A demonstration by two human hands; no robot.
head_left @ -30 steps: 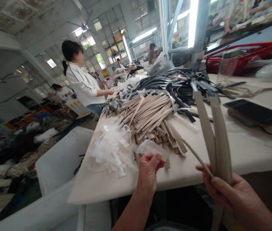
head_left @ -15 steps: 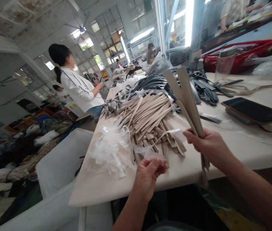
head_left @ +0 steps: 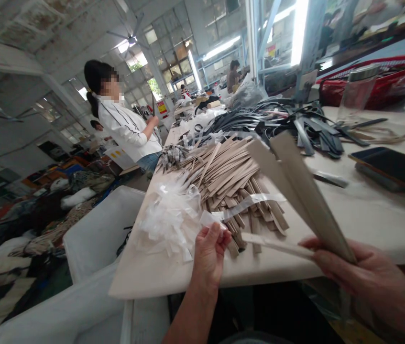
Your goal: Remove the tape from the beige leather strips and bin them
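Strips [head_left: 310, 200] in the right hand [head_left: 356, 270] point upward, long axes tilted left

Tube lights [head_left: 300, 33] are flaring white at upper right and centre, with panes of daylight [head_left: 154, 89] glowing behind them. Left side's dim, the floor clutter [head_left: 44, 210] sinking into murk, and it's nearly black below the desk's [head_left: 145, 272] near edge. The desktop's evenly lit, shadows soft, a pale sheen on the plastic strips [head_left: 169, 215]. Wide-lens stretch is tilting the room and pulling the outer edges; the right hand [head_left: 360, 272] looks smeared, far background soft, one face pixelated.
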